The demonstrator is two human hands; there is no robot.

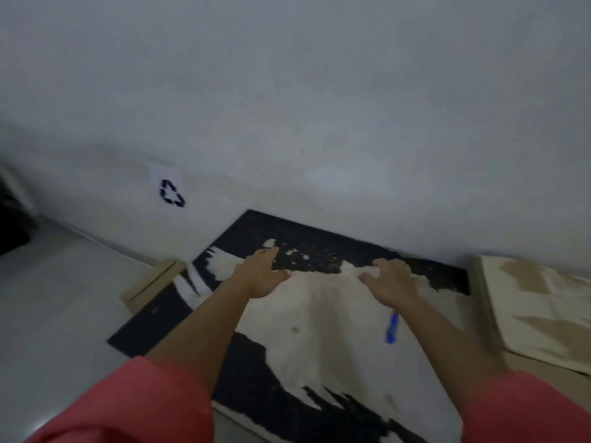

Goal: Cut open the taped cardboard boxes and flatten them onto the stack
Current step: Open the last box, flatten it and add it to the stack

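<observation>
The flattened cardboard (pixel 335 318), black-and-white, lies low in the centre of the frame with my left hand (pixel 260 276) and right hand (pixel 391 284) spread open on its far part, gripping nothing. I judge this the flattening step; next I need the blue cutter (pixel 392 328) lying just below my right hand, for another box.

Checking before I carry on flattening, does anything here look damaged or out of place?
The black sheet under both hands is badly scuffed, its dark surface torn away to pale patches. A blue cutter lies loose on it, just below the right hand.
</observation>
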